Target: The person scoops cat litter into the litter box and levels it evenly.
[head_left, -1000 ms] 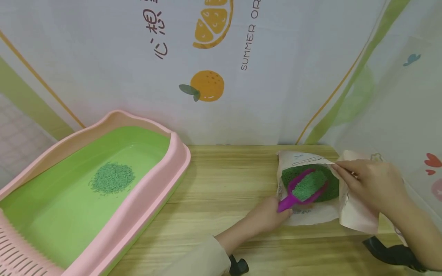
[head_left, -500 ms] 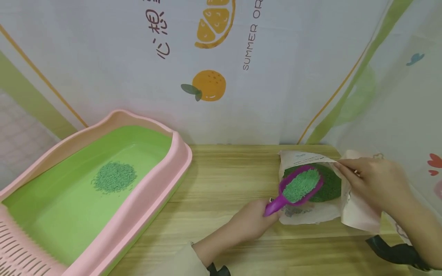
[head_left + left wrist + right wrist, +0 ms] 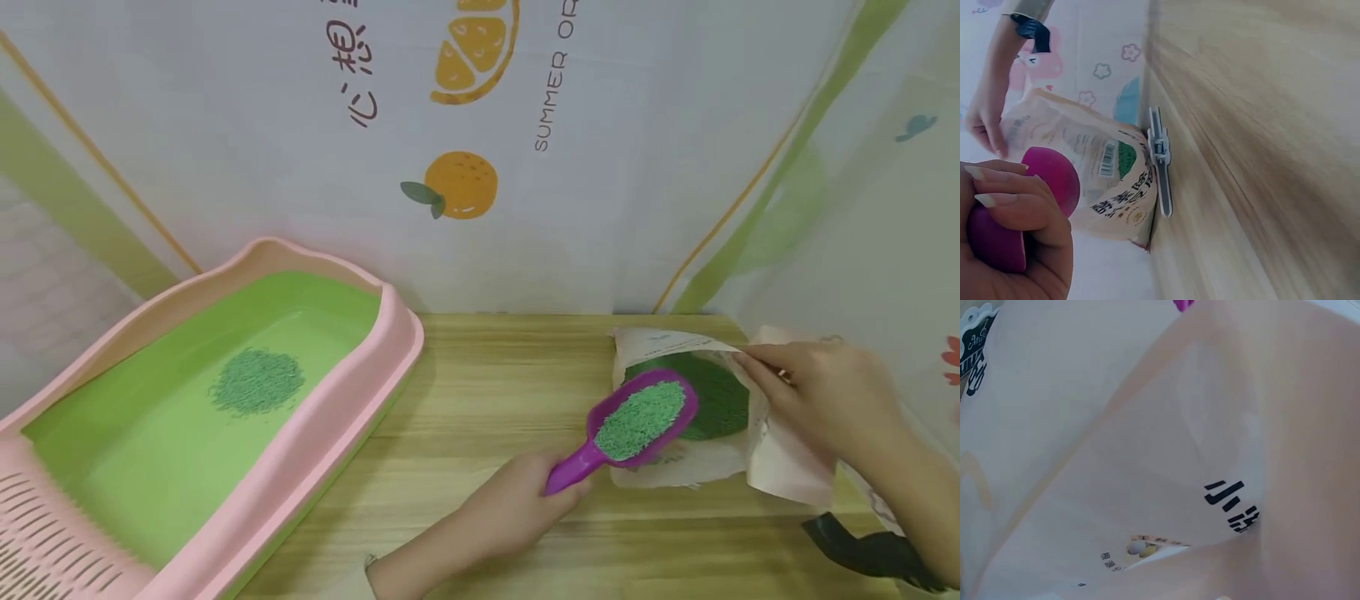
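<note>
My left hand point(image 3: 510, 504) grips the handle of a purple scoop point(image 3: 573, 468), whose bowl is heaped with green pellet litter point(image 3: 641, 421). The scoop overlaps the mouth of a white paper-like bag point(image 3: 791, 454) with darker green pellets point(image 3: 712, 396) inside. At the bag's upper right edge, my right hand point(image 3: 840, 392) pinches the opening and keeps it spread. The left wrist view shows the fingers point(image 3: 1016, 206) curled round the scoop handle, with the printed bag point(image 3: 1125, 203) beyond. Mostly bag surface point(image 3: 1135, 462) fills the right wrist view.
On the left stands a green litter box point(image 3: 157, 467) with a pink rim point(image 3: 300, 450) and a slotted front. A small pile of green pellets point(image 3: 258, 382) lies on its floor. A grey-white clip point(image 3: 1160, 162) lies beside the bag. A printed curtain point(image 3: 547, 242) hangs behind.
My left hand has drawn the loaded scoop out of the bag's mouth, leftward and toward me. The right hand has kept its hold on the bag edge. The view has shifted slightly.
</note>
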Demonstrator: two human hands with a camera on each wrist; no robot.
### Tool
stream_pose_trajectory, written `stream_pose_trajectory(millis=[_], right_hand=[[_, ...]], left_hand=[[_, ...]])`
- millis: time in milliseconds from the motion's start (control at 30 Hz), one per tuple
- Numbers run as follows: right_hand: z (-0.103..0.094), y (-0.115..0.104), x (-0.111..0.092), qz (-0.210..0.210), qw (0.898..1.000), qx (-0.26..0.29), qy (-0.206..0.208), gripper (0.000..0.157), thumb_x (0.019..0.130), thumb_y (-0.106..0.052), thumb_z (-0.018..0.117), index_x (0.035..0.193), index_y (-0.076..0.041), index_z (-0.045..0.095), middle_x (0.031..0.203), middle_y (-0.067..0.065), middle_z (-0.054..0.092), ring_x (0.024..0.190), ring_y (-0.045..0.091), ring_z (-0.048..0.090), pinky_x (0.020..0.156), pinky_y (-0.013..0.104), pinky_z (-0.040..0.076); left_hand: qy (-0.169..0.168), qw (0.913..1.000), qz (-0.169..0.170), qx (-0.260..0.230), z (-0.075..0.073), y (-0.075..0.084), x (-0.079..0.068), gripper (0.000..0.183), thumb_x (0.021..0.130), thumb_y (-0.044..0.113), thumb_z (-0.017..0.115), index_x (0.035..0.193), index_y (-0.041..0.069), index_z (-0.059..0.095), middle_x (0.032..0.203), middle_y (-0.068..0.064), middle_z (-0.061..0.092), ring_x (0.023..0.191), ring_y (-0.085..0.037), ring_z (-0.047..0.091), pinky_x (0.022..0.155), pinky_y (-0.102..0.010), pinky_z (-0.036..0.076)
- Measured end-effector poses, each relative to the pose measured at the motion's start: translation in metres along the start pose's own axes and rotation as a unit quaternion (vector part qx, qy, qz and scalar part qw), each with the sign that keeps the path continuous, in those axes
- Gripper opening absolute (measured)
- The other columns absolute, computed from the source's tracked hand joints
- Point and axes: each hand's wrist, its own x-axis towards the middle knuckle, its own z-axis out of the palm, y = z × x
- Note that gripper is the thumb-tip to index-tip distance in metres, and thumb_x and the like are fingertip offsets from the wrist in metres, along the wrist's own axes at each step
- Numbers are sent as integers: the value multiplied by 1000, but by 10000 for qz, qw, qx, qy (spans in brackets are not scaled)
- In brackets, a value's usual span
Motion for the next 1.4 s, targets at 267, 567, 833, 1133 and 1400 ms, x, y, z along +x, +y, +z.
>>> stream_pose_trajectory(millis=[267, 567, 833, 1133, 1400], right_hand=[[-2, 0, -2, 98, 9999, -17, 12, 48, 101, -48, 58, 87, -9, 82, 61, 10, 70, 44, 9, 41, 42, 28, 27], [-2, -4, -2, 145, 9999, -51, 2, 54, 101, -55, 52, 87, -12, 82, 46, -5, 54, 45, -1, 25, 41, 25, 19], [-1, -4, -3, 80, 9999, -94, -55, 63, 102, -60, 45, 89, -12, 82, 39, -13, 37, 44, -1, 22, 41, 24, 18], [-3, -5, -2, 292, 9991, -11, -297, 39, 100, -41, 62, 92, -9, 82, 44, -11, 49, 45, -3, 25, 43, 24, 21], [-2, -5, -4, 211, 9997, 35, -134, 46, 101, -45, 59, 90, -7, 81, 47, -10, 52, 46, -4, 27, 43, 24, 23]], left_hand=[[218, 9996, -20, 177, -12, 1, -23, 28, 97, 44, 64, 92, 17, 61, 64, 10, 48, 51, -4, 38, 44, -21, 33], [558, 9978, -93, 335, -30, 1, -47, 14, 90, 29, 69, 85, 18, 61, 63, 10, 47, 50, -3, 36, 45, -19, 31], [935, 9938, -441, 413, -62, 1, -76, 16, 92, 31, 69, 87, 17, 63, 62, 8, 48, 49, -5, 38, 41, -21, 32], [1769, 9814, -741, 38, -98, 11, -104, 32, 91, 41, 73, 104, 13, 70, 63, 2, 47, 50, -5, 36, 42, -23, 33], [2166, 9694, -976, 615, -131, 21, -126, 37, 94, 49, 68, 103, 13, 62, 64, 1, 44, 54, -8, 40, 49, -27, 41]])
